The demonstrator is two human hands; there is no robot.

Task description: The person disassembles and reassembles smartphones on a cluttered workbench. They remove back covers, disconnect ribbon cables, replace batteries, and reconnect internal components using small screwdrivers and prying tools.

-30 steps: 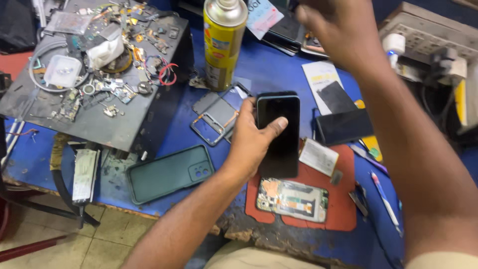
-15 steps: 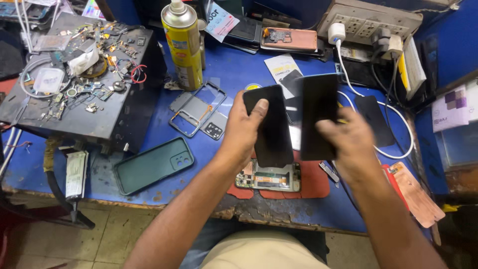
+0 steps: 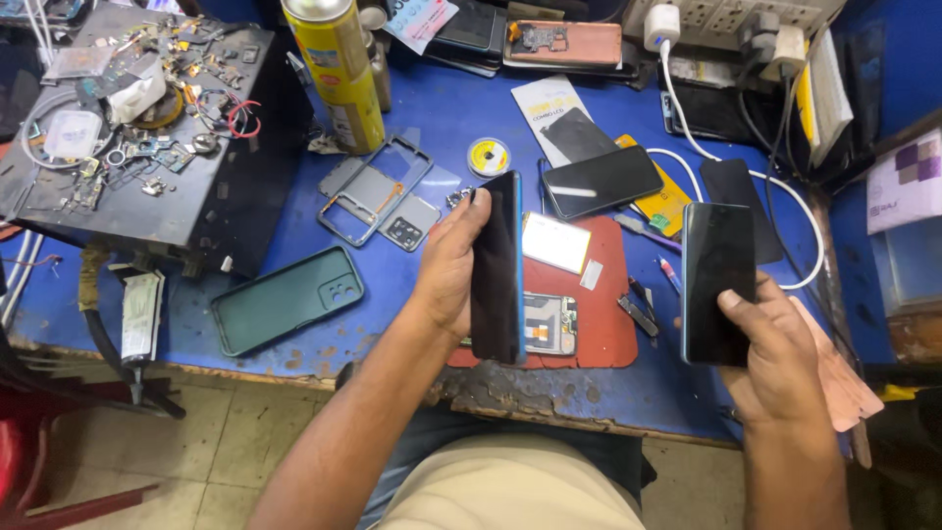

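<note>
The left hand [image 3: 446, 270] grips a phone [image 3: 497, 265] edge-on, the right hand [image 3: 775, 344] a screen [image 3: 719, 280] by its bottom; held so low, the screen could slip onto the desk [image 3: 432, 118].

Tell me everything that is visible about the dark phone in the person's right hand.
The dark phone is a flat, glossy black slab with rounded corners and a thin bluish edge. Its screen looks off, showing only faint reflections. It stands nearly upright, front toward the camera, above the right part of the blue table. The right hand grips its lower end, thumb lying across the lower front. Nothing else touches it.
</note>
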